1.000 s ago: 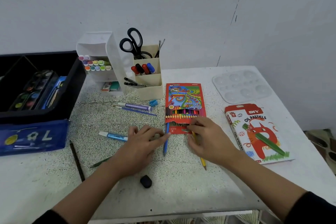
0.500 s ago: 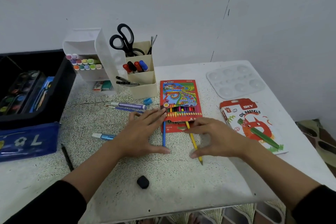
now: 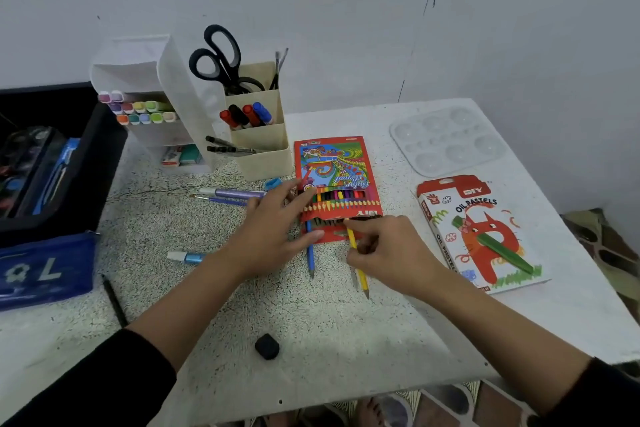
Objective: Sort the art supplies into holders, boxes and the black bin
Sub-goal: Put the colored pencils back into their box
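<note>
table [image 3: 346,340]: l hand [image 3: 266,239] flat on pencil box [image 3: 332,163], r hand [image 3: 391,253] pinches pencil [image 3: 362,279] nr pastels [image 3: 485,236].

Plain black left sleeve [image 3: 86,388] and right sleeve [image 3: 599,395], bare left hand [image 3: 270,239] and right hand [image 3: 394,256].

The speckled white counter [image 3: 346,340] carries a black bin [image 3: 104,156] at its left edge, with a blue pouch [image 3: 45,267] in front of it. At the back stand a white holder [image 3: 180,87] and a beige holder [image 3: 266,156], side by side. Right of them lie a red pencil box [image 3: 332,163], a palette [image 3: 446,140] and a pastels box [image 3: 485,232]. A blue pencil [image 3: 310,256] and a yellow pencil [image 3: 362,279] stick out of the pencil box's near end. Loose items lie left of it: a purple pen [image 3: 235,193], a brush [image 3: 218,200], a sharpener [image 3: 273,183], a blue pen [image 3: 188,257] and a black pencil [image 3: 114,302]. A black eraser [image 3: 267,346] sits nearest, well apart.
</note>
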{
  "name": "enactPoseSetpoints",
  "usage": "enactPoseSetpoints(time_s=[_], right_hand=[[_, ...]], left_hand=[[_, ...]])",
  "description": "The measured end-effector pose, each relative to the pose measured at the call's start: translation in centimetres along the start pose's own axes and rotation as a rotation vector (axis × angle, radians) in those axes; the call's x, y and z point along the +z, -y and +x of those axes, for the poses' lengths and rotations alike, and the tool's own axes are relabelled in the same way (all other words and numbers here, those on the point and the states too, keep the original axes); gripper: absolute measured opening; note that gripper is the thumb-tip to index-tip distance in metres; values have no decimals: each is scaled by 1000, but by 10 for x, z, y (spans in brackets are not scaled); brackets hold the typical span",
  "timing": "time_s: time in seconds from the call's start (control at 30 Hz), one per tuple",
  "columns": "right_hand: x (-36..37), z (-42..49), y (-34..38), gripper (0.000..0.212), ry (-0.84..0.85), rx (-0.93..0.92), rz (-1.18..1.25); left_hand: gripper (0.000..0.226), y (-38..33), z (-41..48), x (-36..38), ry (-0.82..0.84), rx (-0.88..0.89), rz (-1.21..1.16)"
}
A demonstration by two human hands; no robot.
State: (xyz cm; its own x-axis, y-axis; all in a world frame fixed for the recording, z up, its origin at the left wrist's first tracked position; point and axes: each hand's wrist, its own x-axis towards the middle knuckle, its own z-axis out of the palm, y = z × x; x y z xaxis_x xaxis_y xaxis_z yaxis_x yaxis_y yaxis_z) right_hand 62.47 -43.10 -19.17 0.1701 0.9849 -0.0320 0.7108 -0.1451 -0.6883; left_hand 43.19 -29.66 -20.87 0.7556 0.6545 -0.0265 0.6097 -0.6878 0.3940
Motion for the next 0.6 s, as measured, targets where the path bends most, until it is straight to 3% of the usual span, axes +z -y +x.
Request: enactPoseSetpoints(time_s=[0.3,0.5,0.6], right_hand=[[4,5,7,22,-16,69,-68],[6,-1,6,19,-66,133,-39],[6,3,8,24,-30,71,-181]], left_hand=[[73,-2,14,-1,-11,-40,-34],[71,-8,16,-2,-8,-45,8],[69,-7,17,-1,9,-43,-11]])
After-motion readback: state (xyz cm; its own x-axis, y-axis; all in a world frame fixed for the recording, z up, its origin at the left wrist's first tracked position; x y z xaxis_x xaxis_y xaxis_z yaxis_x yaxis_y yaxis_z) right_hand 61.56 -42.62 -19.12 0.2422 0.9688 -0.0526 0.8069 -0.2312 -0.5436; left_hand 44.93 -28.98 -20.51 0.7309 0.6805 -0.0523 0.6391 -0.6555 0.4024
